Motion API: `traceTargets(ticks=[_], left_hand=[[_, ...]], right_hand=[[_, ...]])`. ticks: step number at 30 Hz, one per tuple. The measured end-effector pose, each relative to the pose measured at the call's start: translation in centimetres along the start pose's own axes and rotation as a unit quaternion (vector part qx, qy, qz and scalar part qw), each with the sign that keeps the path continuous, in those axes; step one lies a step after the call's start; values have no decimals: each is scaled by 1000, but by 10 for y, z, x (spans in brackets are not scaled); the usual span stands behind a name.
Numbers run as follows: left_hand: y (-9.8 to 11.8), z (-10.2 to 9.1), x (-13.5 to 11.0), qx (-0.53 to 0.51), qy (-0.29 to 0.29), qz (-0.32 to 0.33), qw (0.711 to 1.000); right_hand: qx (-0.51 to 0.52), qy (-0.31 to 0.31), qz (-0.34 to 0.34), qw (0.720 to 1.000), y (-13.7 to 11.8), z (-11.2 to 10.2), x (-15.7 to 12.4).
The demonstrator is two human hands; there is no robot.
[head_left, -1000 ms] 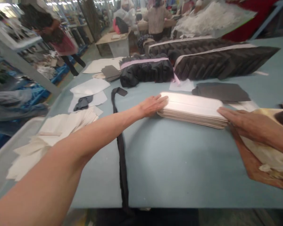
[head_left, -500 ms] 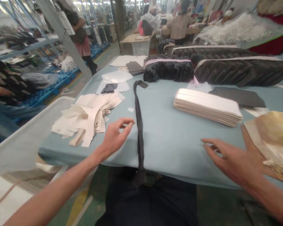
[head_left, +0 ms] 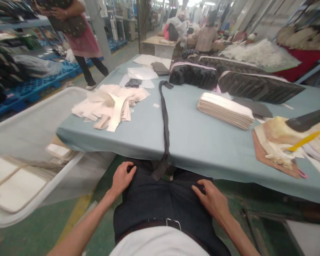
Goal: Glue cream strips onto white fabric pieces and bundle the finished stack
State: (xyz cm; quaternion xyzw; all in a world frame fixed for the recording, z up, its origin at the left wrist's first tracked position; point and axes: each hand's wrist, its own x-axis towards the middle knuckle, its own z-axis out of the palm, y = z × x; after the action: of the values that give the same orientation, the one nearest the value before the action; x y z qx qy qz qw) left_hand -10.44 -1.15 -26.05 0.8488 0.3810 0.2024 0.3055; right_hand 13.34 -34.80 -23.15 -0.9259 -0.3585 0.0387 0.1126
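Leaves the stack of pale panels (head_left: 225, 111) untouched, back from the near edge of the surface (head_left: 202, 138), with left hand (head_left: 122, 177) and right hand (head_left: 213, 200) now withdrawn over the dark trousers (head_left: 160, 202), fingers bent, either empty or pinching these, impossible to tell.

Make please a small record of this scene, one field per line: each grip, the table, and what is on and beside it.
Left grip: at the dark trousers, left of the strap
Right grip: at the trousers, right of the strap
Pinching: cannot tell whether either grip holds cloth
Table: blue-green top
Strap: dark, lies along the table and over its near edge
Stack: white-topped, right of the strap
Cream pieces: loose pile, left of the strap
Bundles: dark, farther back
Bin: left of the table, holds white pieces
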Motion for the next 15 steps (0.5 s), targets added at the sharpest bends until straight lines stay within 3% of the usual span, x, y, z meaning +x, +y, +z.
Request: traceTargets(ticks=[4, 9, 11, 15], left_hand=[[-19, 8, 22, 30, -40, -43, 998], [-12, -3, 29, 83, -62, -75, 992], [-8, -9, 30, 110, -77, -95, 986], [0, -18, 19, 158, -137, -146, 967]], right_hand=[[-42, 12, 24, 999, 29, 19, 17], [-38, 35, -18, 999, 50, 9, 26], [-18, 45, -64, 997, 55, 6, 26], [36, 21, -261, 964, 58, 8, 25]])
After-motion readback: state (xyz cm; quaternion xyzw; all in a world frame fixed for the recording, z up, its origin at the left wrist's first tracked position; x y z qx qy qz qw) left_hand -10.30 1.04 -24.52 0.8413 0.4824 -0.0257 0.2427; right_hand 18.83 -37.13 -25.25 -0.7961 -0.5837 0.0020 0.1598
